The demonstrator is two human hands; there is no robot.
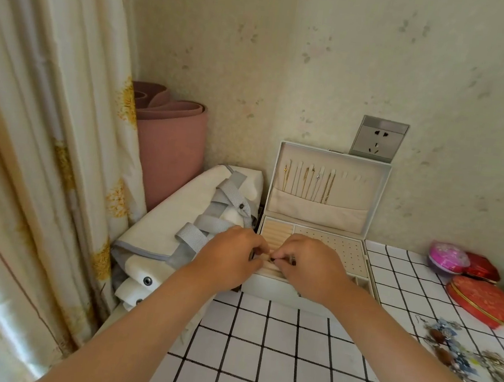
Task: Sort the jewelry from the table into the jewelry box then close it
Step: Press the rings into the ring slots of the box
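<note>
White rectangular jewelry box (264,289) stood open on the grid-patterned worktop (273,350), thin chains (308,181) hanging in its padded lid (378,202). Right hand (308,263) pinched a small dark piece (273,259) over the beige ring rolls (269,230); left hand (234,251) curled alongside, its hold not discernible. Beaded jewelry (453,345) lay well right.

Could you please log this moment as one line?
stage: sorting | left hand: pinches beige ring rolls | right hand: pinches small dark item | open white jewelry box: lid up | loose jewelry pile: on checked tabletop
</note>
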